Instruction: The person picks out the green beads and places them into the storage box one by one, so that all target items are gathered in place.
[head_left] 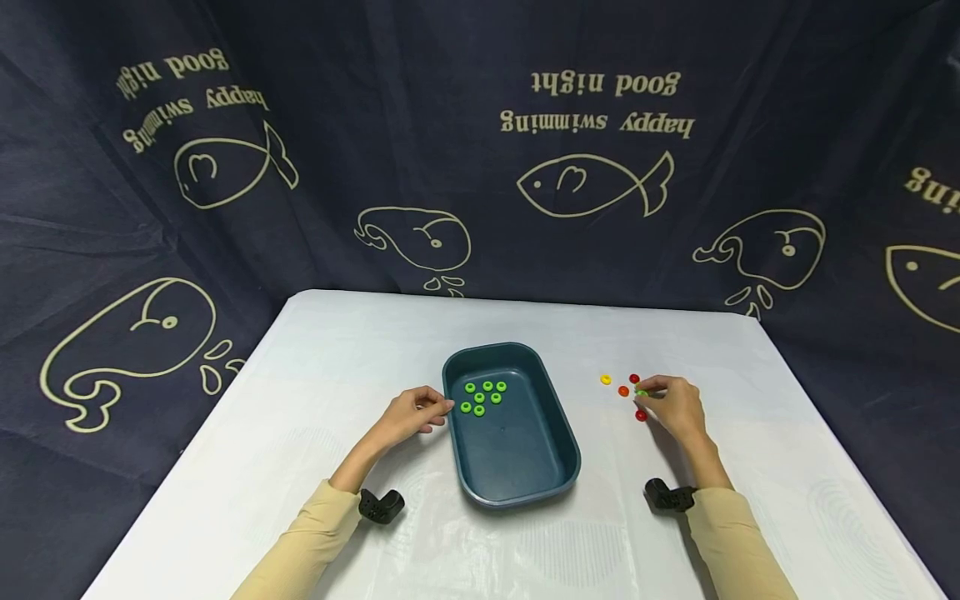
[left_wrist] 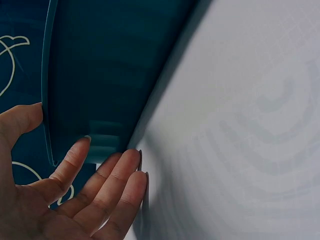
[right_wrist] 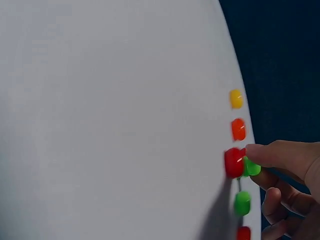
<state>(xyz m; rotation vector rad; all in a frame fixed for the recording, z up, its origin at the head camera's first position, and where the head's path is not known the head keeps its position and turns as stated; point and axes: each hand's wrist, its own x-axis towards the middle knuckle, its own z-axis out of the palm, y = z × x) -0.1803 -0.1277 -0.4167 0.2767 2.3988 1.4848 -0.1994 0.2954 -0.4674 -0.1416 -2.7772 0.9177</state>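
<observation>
At the left side of a dark teal plastic tub (head_left: pixel 517 450), my left hand (head_left: pixel 415 411) pinches the rim. In the left wrist view the thumb (left_wrist: pixel 30 117) meets the rim edge, while the other fingers lie along the outer wall. Several small green rings (head_left: pixel 479 398) lie in the tub's far left part. To the right of the tub, my right hand (head_left: pixel 675 407) pinches a green ring (right_wrist: pixel 254 167) between thumb and forefinger. Close to it are a red ring (right_wrist: pixel 233 163) and another green ring (right_wrist: pixel 242 203).
An orange ring (head_left: pixel 623 391), a yellow ring (head_left: pixel 605 379) and red rings (head_left: pixel 641 415) lie on the white tablecloth (head_left: pixel 360 350) around the right hand. A dark printed curtain (head_left: pixel 480 167) hangs behind the table. Each wrist bears a black camera (head_left: pixel 381 506).
</observation>
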